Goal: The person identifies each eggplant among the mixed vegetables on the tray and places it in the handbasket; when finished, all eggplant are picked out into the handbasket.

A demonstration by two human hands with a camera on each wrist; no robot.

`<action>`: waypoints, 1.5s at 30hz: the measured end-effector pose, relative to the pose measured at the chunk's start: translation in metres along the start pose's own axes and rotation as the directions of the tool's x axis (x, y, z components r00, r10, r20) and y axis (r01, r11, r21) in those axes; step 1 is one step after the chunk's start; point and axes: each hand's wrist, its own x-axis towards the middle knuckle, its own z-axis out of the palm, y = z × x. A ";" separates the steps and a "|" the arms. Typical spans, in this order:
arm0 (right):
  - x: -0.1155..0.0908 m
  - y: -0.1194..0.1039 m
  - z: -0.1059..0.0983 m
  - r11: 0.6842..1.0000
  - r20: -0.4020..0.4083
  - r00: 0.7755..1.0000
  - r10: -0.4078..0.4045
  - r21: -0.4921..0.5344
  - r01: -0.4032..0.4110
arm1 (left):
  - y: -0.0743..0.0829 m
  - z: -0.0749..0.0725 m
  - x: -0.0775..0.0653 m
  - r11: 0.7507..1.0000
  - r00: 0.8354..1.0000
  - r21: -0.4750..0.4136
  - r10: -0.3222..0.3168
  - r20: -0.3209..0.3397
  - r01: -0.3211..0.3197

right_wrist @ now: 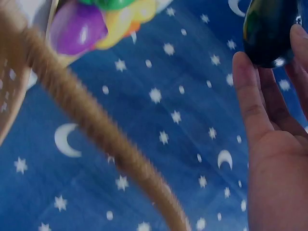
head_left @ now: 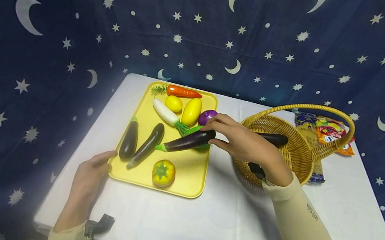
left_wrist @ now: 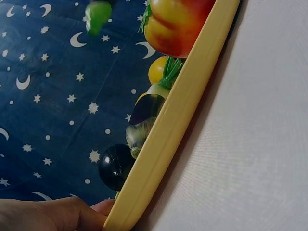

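Dark-purple eggplant, centre of frame: grasped by right hand. Left hand, lower left, pinches rim of yellow tray.

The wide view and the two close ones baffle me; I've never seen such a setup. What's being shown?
There is no robot here: a person does the work. The wide picture comes from a camera on the head, looking forward and down; the other two were taken from the left and right wrists. On a white table sit a yellow tray with a carrot, a white radish and other produce, a wicker basket, and colourful packets. The right hand holds a dark eggplant over the tray; the left hand touches the tray's near left corner; whether it grips is hard to see.
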 end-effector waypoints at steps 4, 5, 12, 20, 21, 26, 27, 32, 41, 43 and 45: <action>-0.024 -0.006 -0.017 1.000 -0.074 0.997 0.005 -0.008 -0.005 | -0.003 -0.001 -0.002 1.000 1.000 0.009 0.002 -0.013 -0.001; -0.029 -0.006 -0.020 1.000 -0.091 0.996 0.010 -0.010 -0.011 | -0.004 -0.001 -0.004 1.000 1.000 0.019 0.000 -0.022 0.001; -0.063 0.002 -0.036 1.000 -0.187 0.982 0.023 -0.016 -0.027 | -0.006 -0.005 -0.007 1.000 0.999 0.023 -0.008 -0.041 0.009; -0.117 0.013 -0.043 0.994 -0.267 0.958 0.106 0.030 -0.101 | -0.010 -0.003 -0.005 1.000 0.999 0.011 -0.022 -0.035 0.023; -0.125 0.015 -0.044 0.992 -0.273 0.954 0.127 0.037 -0.121 | -0.009 -0.003 -0.006 1.000 0.999 0.013 -0.023 -0.036 0.023; -0.157 0.026 -0.054 0.974 -0.314 0.922 0.226 0.048 -0.222 | -0.008 -0.004 -0.006 1.000 0.999 0.002 -0.030 -0.037 0.030; -0.163 0.029 -0.056 0.969 -0.318 0.916 0.244 0.037 -0.245 | -0.007 -0.004 -0.006 0.999 0.999 -0.001 -0.032 -0.035 0.032; -0.183 0.043 -0.062 0.939 -0.300 0.902 0.311 -0.050 -0.340 | -0.004 -0.003 -0.005 0.999 0.999 0.001 -0.032 -0.037 0.032; -0.177 0.060 -0.060 0.894 -0.135 0.920 0.367 -0.223 -0.389 | -0.003 0.002 -0.004 1.000 0.999 0.019 0.010 -0.042 -0.009; -0.173 0.063 -0.059 0.891 -0.094 0.926 0.365 -0.254 -0.377 | -0.001 0.004 -0.005 0.999 0.999 0.033 0.010 -0.042 -0.008; -0.168 0.067 -0.059 0.889 -0.056 0.929 0.365 -0.276 -0.366 | 0.000 0.004 -0.005 0.999 0.999 0.038 0.014 -0.043 -0.013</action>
